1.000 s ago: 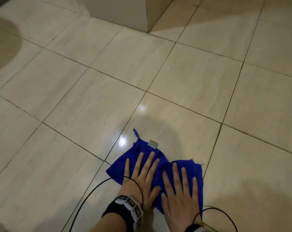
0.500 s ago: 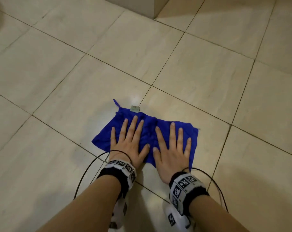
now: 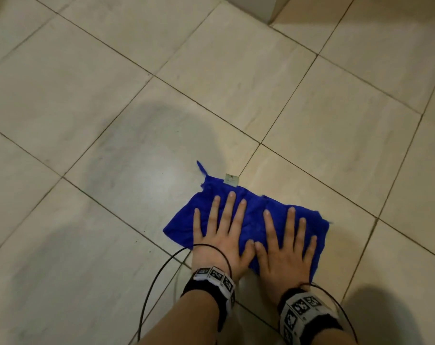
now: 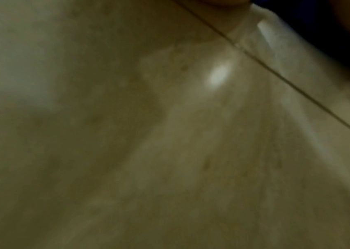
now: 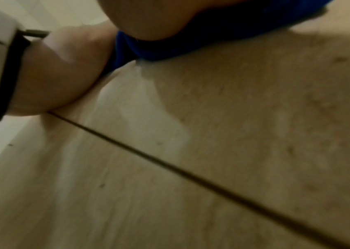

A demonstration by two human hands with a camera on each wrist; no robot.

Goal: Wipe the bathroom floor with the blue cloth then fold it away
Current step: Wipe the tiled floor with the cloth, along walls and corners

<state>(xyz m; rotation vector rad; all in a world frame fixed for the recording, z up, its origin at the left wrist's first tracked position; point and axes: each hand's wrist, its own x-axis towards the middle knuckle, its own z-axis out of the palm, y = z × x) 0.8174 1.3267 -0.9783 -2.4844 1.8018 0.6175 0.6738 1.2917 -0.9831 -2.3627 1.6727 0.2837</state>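
Note:
The blue cloth (image 3: 255, 215) lies spread flat on the beige tiled floor (image 3: 111, 120), a small pale label (image 3: 231, 180) at its far edge. My left hand (image 3: 223, 230) presses flat on its left half with straight, spread fingers. My right hand (image 3: 286, 242) presses flat on its right half the same way, thumbs almost touching. The right wrist view shows the cloth's near edge (image 5: 169, 50) bunched under the heel of my right hand, with my left wrist (image 5: 58, 70) beside it. The left wrist view shows only blurred floor (image 4: 169, 134) and a grout line.
Dark grout lines cross the floor. A pale cabinet or wall base (image 3: 276, 8) stands at the far right. Black cables (image 3: 156, 277) loop from both wrist bands over the floor. A bright light reflection (image 3: 159, 180) lies left of the cloth.
Both hands have stayed flat on the cloth while it slid over the tiles, first farther from me and then rightwards, across the grout line, with my forearms coming into view.

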